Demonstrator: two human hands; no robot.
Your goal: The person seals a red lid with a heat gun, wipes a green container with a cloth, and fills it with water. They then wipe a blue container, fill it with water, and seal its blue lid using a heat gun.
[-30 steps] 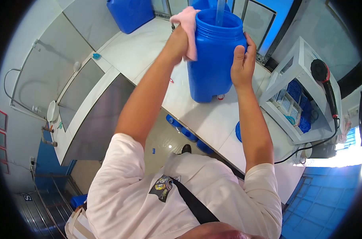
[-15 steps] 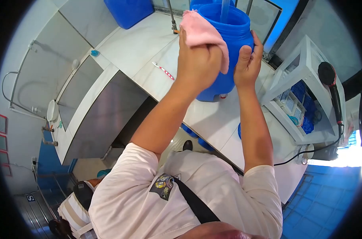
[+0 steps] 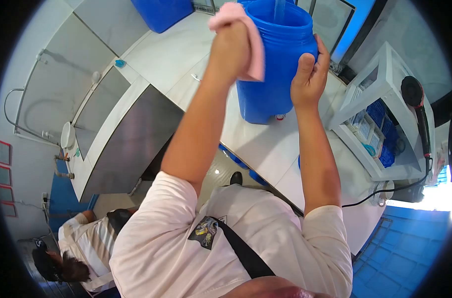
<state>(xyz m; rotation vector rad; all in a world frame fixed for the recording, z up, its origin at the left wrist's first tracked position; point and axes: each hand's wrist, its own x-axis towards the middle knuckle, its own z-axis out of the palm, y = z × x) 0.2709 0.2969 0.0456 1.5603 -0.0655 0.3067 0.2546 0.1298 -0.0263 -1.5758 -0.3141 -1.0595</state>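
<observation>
My left hand (image 3: 231,49) is closed around a pink cloth (image 3: 257,52), held against the upper left side of a blue plastic barrel (image 3: 265,94). Fingers of my right hand (image 3: 308,82) curl round the barrel's right side, with the thumb toward me. The barrel stands upright and lidless on a pale tiled counter (image 3: 255,141). A translucent bluish column (image 3: 279,11) reaches down into its mouth. Low on the barrel's front is a small red and white fitting (image 3: 280,117). A toothbrush's white tip (image 3: 195,77) shows beside my left forearm, which hides the remainder.
At the right is a white cabinet (image 3: 360,114) holding baskets; a black brush-like appliance (image 3: 417,99) with a cord hangs beside it. Another blue container (image 3: 164,15) stands at the back left. A person (image 3: 86,238) in a striped top is at lower left.
My left hand has moved left with the pink cloth, and my forearm now covers most of the toothbrush. My right hand stays on the barrel. More of the person at lower left shows.
</observation>
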